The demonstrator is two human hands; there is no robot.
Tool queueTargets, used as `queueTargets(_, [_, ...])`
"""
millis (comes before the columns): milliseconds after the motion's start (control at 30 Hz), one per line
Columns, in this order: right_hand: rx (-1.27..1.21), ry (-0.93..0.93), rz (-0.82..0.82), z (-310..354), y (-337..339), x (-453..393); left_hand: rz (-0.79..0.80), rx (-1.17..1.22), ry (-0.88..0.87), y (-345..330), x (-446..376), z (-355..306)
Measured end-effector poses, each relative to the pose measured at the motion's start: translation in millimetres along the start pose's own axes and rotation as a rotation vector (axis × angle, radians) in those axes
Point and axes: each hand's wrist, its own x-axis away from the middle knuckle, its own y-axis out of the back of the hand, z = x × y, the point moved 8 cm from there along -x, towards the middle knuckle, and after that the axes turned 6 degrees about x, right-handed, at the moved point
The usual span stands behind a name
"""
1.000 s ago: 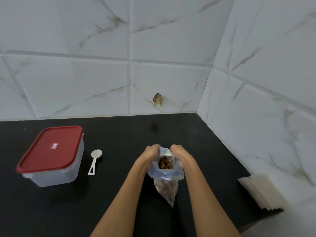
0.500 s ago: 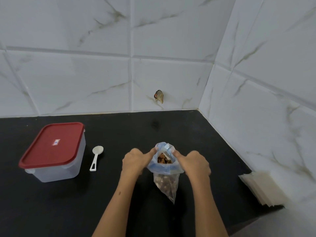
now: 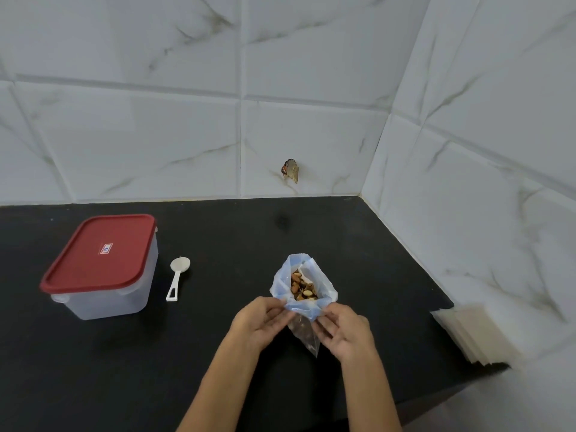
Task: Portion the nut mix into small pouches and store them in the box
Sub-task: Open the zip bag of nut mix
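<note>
A clear plastic bag of nut mix [image 3: 304,286] stands on the black counter [image 3: 218,353], its blue-edged mouth rolled open with brown nuts showing inside. My left hand [image 3: 258,322] pinches the near rim of the bag on the left. On the right side of that rim, my right hand [image 3: 344,330] pinches it too. A clear box with a red lid [image 3: 101,265] sits shut at the left. Beside it lies a white plastic spoon [image 3: 177,277]. A stack of small pale pouches [image 3: 470,333] lies at the counter's right edge.
White marble-pattern tile walls [image 3: 467,182] close the counter at the back and right, meeting in a corner. A small brownish scrap [image 3: 291,170] sticks to the back wall above the counter.
Both hands have moved from the sides of the bag's mouth to its near rim, and the mouth is now spread wider with the rim folded down.
</note>
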Motion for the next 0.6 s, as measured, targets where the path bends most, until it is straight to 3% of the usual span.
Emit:
queueTargets(133, [-0.197, -0.168, 0.011, -15, 1, -7, 0.094, 0.155, 0.106, -15, 2, 15])
queueTargets(333, [-0.093, -0.140, -0.040, -22, -1, -10, 0.008, 0.068, 0.021, -17, -19, 23])
queueTargets(467, [0.107, 0.003, -0.155, -15, 9, -17, -0.190, -0.285, -0.152, -1, -27, 12])
queueTargets(600, [0.443, 0.142, -0.285, 5, 21, -18, -0.231, -0.727, -0.328, -1, -22, -5])
